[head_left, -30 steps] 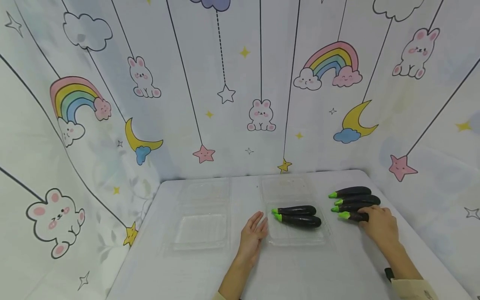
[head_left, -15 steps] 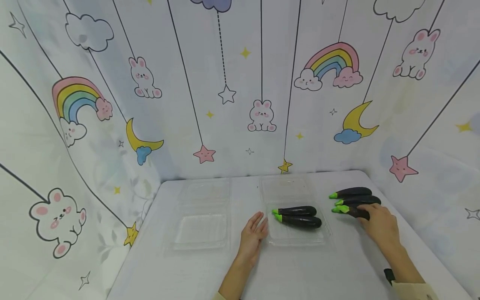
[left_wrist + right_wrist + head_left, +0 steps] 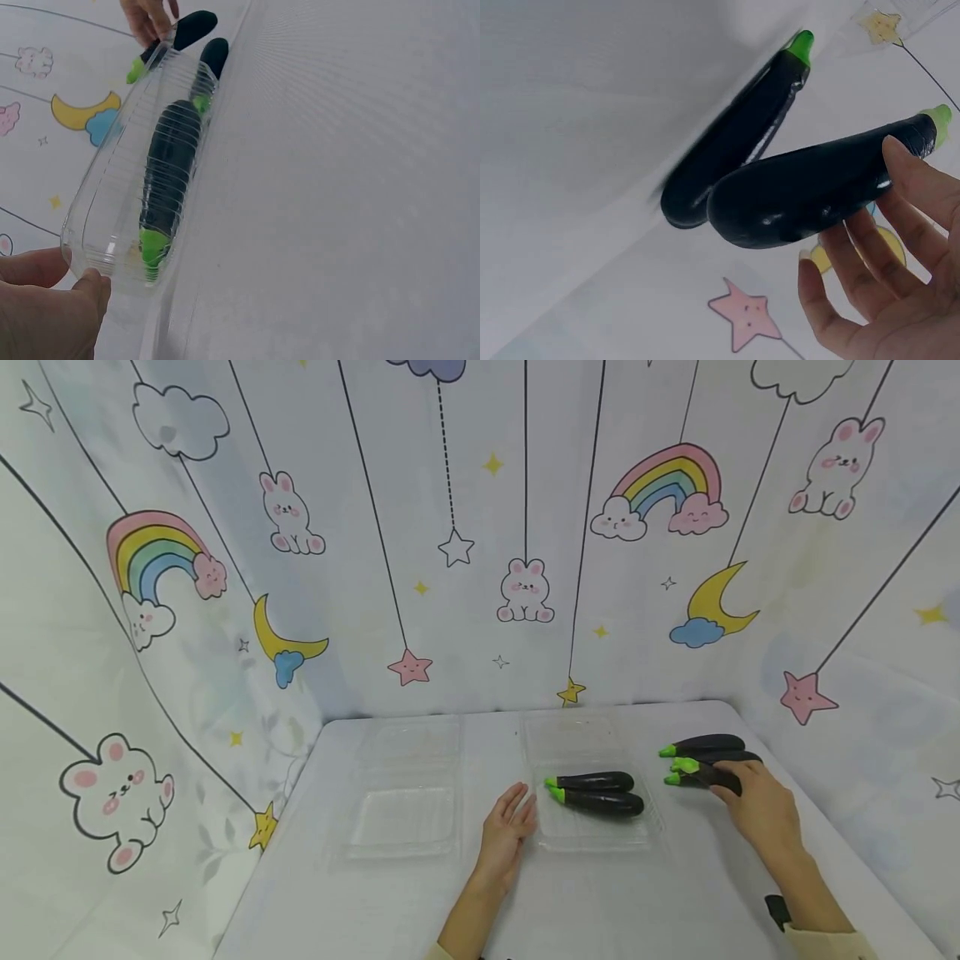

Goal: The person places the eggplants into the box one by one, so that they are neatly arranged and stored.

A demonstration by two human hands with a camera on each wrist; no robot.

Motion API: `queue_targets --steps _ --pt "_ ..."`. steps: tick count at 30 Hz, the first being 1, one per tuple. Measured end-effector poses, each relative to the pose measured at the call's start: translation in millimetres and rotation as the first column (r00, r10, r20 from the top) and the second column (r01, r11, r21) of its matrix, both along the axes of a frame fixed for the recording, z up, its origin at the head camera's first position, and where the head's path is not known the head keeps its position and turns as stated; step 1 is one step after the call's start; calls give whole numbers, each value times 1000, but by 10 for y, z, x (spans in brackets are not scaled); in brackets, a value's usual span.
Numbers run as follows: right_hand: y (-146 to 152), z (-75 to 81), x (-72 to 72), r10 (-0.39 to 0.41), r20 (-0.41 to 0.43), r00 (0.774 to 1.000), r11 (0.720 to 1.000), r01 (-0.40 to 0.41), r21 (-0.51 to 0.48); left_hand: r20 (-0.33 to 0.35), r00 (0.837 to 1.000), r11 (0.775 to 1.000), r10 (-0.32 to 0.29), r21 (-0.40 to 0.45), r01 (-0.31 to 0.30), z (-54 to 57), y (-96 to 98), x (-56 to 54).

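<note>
My right hand [image 3: 765,806] holds a dark eggplant [image 3: 727,777] with a bright green stem end. In the right wrist view that eggplant [image 3: 802,191] lies between thumb and fingers, with another eggplant [image 3: 727,142] behind it. Beside and partly beneath it in the head view are more eggplants [image 3: 708,745] at the table's right side. A clear plastic tray [image 3: 600,845] contains two eggplants [image 3: 600,802], lying side by side. My left hand [image 3: 504,835] is at the tray's left edge, fingers mostly straight. Its fingertips touch the tray's end [image 3: 109,262] in the left wrist view.
Another clear plastic container [image 3: 401,852] stands on the left half of the white table [image 3: 360,910]. Raised clear lids [image 3: 573,735] extend behind both trays. A printed cloth with rainbows, rabbits and stars [image 3: 411,668] hangs at the back and sides.
My right hand has picked up the front eggplant and moved it slightly back, over the neighbouring one. The left hand and the tray's two eggplants have stayed in place.
</note>
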State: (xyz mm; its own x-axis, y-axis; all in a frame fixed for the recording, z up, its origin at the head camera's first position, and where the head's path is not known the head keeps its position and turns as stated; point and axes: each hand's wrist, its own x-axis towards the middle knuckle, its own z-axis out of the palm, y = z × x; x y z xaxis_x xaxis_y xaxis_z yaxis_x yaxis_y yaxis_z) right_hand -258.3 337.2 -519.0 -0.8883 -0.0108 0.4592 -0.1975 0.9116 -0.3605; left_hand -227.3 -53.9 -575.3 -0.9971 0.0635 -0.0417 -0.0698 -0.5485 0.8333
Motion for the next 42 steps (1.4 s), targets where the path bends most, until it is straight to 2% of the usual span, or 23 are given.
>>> queue_targets --steps 13,22,33,42 --pt "-225 156 61 25 -26 999 999 -26 -39 3 1000 1000 -6 -12 6 -10 -2 -8" --pt "-328 190 65 47 -82 996 998 -49 -27 10 1000 1000 -10 3 10 -12 3 -11" --pt "-471 216 72 74 -67 995 997 -77 -33 -6 1000 1000 -6 -3 6 -9 -2 -12" --pt "-568 226 60 117 -77 990 993 -118 -9 14 1000 1000 -5 2 5 22 3 -11"
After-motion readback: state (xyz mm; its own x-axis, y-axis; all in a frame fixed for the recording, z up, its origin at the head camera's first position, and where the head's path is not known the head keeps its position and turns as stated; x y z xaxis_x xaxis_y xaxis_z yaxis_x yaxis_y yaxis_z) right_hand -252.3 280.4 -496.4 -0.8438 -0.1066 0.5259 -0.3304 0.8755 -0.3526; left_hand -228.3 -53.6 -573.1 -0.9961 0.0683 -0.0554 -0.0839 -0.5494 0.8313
